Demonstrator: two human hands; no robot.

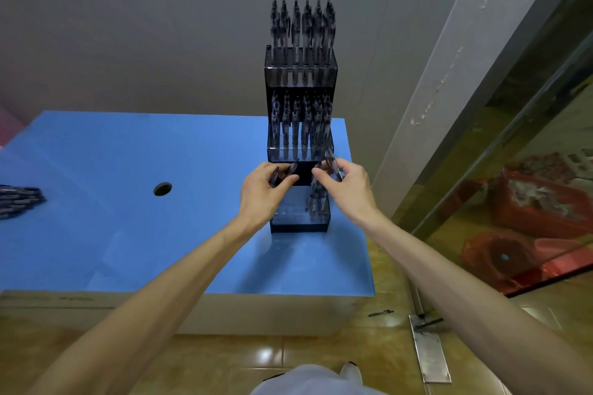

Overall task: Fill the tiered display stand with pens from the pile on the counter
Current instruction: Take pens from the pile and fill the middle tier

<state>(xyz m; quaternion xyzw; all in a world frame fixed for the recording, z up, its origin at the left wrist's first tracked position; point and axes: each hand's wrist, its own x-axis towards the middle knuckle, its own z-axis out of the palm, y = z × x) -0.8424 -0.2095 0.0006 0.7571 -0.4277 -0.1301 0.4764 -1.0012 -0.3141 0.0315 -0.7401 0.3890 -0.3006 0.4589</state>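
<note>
Here both hands work at the lowest tier of the dark tiered display stand (300, 144), which sits near the right edge of the blue surface (128, 170). The left hand (264, 189) has its fingers curled round a few pens (282, 171), apparently two or three. The right hand (345, 183) pinches one pen (333, 163) between thumb and fingertips, just above pens already standing in that tier. The pile of pens (19, 200) lies far left.
</note>
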